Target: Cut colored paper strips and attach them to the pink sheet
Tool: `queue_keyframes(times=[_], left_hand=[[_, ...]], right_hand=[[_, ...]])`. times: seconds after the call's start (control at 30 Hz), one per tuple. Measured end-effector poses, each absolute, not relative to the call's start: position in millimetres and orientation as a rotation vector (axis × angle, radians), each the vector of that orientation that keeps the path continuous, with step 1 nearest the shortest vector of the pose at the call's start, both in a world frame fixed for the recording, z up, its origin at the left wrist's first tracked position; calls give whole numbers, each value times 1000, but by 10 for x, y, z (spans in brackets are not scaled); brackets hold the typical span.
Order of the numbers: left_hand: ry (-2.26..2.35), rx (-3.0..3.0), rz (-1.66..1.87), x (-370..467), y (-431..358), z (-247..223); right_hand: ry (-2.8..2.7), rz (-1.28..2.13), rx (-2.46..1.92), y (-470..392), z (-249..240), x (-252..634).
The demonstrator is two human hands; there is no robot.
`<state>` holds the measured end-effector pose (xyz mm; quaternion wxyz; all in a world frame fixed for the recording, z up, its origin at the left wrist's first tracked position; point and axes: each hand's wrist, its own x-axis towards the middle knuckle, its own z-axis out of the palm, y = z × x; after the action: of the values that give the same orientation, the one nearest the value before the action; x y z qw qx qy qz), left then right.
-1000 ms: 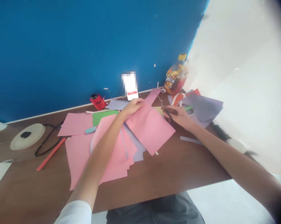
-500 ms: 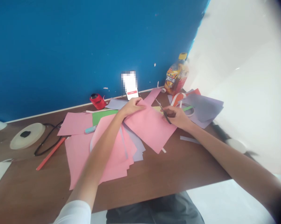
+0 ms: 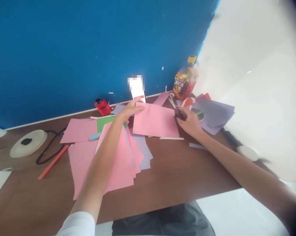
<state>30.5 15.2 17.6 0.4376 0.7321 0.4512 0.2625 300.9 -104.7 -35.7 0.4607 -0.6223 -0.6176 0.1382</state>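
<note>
My left hand (image 3: 132,109) pinches the upper left corner of a pink sheet of paper (image 3: 155,121), which is held up over the table. In my right hand (image 3: 188,121) are dark-handled scissors (image 3: 179,114), beside the sheet's right edge. Their blades (image 3: 172,101) point up and away and look apart; the blades are not on the sheet. Below and left of my left hand lies a stack of pink paper (image 3: 120,177), fanned out over purple sheets (image 3: 145,154). A white paper strip (image 3: 172,138) lies just below the held sheet.
A phone (image 3: 138,90) leans on the blue wall. A drink bottle (image 3: 184,82) stands in the back right corner near purple sheets (image 3: 215,111) and a tape roll (image 3: 200,116). At left are a red object (image 3: 102,107), a teal marker (image 3: 95,136), a red stick (image 3: 53,162) and a round lid (image 3: 28,143).
The held pink sheet has turned, its lower edge now nearly level. My left hand moved slightly left. The scissors moved a little right, away from the paper.
</note>
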Motion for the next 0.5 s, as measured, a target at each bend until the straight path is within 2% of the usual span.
queue_keyframes(times=[0.23, 0.5], left_hand=[[985, 1904, 411, 324, 93, 229], [920, 2159, 378, 343, 149, 199]], right_hand=[[-1599, 417, -1483, -1062, -386, 2984], [-1794, 207, -1500, -1084, -338, 2998]])
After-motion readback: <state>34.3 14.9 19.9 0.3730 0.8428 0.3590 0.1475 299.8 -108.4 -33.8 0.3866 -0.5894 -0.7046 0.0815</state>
